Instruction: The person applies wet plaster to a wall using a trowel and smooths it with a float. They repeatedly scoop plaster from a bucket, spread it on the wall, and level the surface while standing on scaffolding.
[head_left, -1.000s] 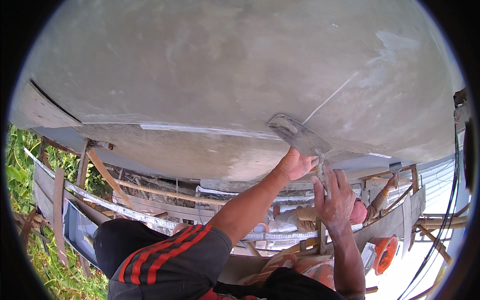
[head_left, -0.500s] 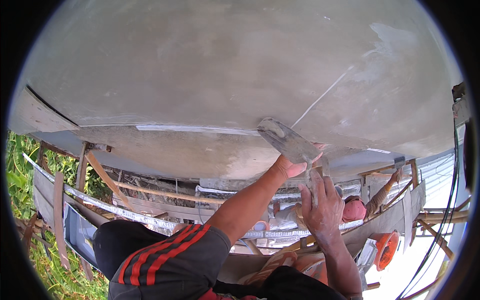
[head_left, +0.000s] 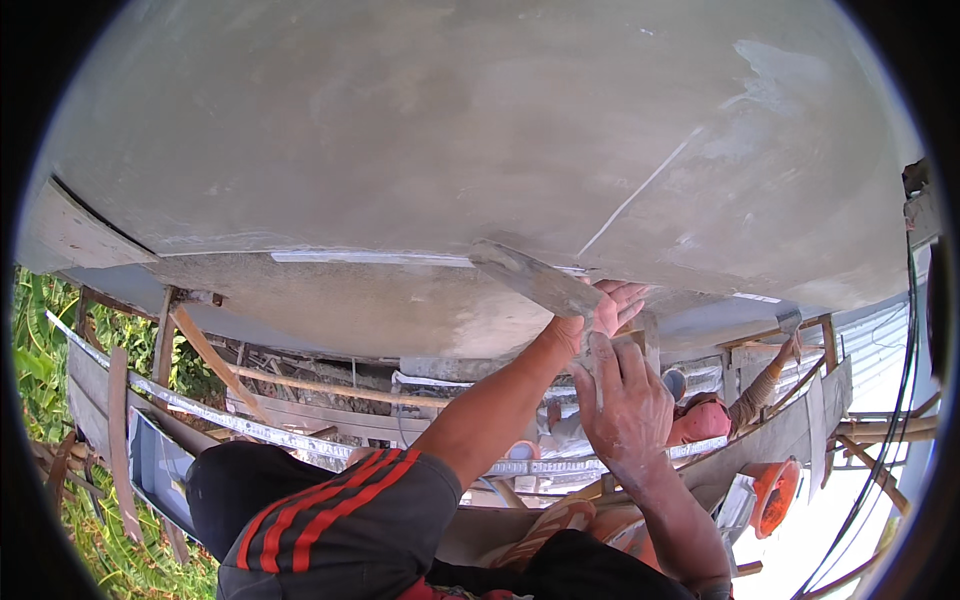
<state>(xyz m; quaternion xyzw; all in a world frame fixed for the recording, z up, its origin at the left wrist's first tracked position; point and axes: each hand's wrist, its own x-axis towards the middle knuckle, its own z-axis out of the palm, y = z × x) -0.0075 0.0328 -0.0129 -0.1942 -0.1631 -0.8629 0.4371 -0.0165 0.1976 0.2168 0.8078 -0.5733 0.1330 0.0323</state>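
A grey, smeared trowel lies with its blade across the lower edge of the plastered wall. My right hand, whitish with dust, is closed round its handle. Just behind the blade's heel, my left hand has its fingers stretched out close to that edge; part of its palm is hidden by the trowel. Along the edge runs a narrow white strip, whose right part passes behind the blade. A thin pale line slants up the wall from near the trowel.
Lower down at the right, a co-worker in a red cap raises a flat-bladed tool to the wall. An orange bucket stands near planks. Wooden poles and a long metal rail cross below; dark cables hang right.
The trowel has slid left along the edge, and my right hand has shifted slightly left with it. More of my left hand's spread fingers now shows.
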